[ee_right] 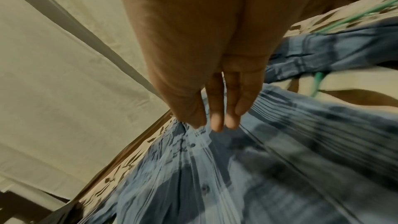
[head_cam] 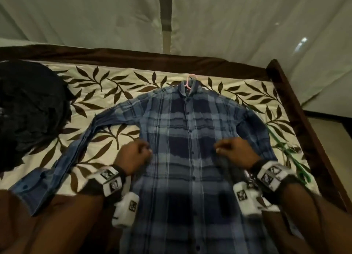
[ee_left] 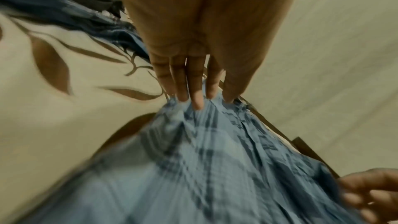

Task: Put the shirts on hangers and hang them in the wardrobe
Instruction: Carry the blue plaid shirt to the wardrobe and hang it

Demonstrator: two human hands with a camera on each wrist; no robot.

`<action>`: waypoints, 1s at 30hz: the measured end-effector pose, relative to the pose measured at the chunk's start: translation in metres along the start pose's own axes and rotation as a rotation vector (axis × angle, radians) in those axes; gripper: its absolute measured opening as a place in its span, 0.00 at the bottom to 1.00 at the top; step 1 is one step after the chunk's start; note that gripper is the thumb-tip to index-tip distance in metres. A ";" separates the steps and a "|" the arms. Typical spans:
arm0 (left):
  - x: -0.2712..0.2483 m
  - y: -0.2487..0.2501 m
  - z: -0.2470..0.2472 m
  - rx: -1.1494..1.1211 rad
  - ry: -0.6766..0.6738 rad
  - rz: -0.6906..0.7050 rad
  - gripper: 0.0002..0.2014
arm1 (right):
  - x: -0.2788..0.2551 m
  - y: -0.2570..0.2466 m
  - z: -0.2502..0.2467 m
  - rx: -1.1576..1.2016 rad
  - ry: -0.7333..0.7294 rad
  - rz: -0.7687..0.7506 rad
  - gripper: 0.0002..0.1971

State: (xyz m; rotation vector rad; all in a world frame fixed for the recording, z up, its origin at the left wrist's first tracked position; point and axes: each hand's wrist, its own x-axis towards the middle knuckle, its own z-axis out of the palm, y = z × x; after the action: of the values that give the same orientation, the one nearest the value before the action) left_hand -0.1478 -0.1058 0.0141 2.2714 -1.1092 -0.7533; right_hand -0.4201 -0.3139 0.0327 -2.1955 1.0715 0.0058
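A blue plaid shirt (head_cam: 181, 120) lies buttoned and face up on the bed, its left sleeve stretched toward the near left corner. A pink hanger (head_cam: 190, 80) sits inside it, with only the hook showing above the collar. My left hand (head_cam: 141, 151) pinches the fabric at the shirt's left side, about waist height. My right hand (head_cam: 226, 149) pinches it at the right side. In the left wrist view the cloth (ee_left: 204, 159) bunches under the left hand's (ee_left: 193, 98) fingertips and thumb. In the right wrist view the right hand (ee_right: 215, 122) nips the shirt (ee_right: 215, 176) beside the button placket.
A green hanger (head_cam: 283, 145) lies on the leaf-patterned bedsheet (head_cam: 114, 86) to the right of the shirt. A heap of black clothes (head_cam: 28, 111) sits at the bed's left. A dark wooden bed frame (head_cam: 297, 111) runs along the far and right edges, with pale netting behind.
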 end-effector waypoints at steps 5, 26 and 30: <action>0.101 -0.037 -0.041 0.158 0.327 0.029 0.16 | 0.138 -0.022 -0.031 -0.044 0.092 -0.008 0.16; 0.213 -0.047 -0.047 0.364 0.129 -0.071 0.12 | 0.396 -0.025 -0.028 -0.017 0.161 0.148 0.20; 0.206 -0.045 -0.057 0.291 0.181 -0.044 0.05 | 0.396 -0.027 -0.031 0.012 0.165 0.148 0.24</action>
State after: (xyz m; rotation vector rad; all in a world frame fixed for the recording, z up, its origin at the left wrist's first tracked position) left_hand 0.0202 -0.2390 -0.0268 2.5530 -1.1472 -0.4115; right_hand -0.1485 -0.5952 -0.0416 -2.1304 1.3197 -0.1176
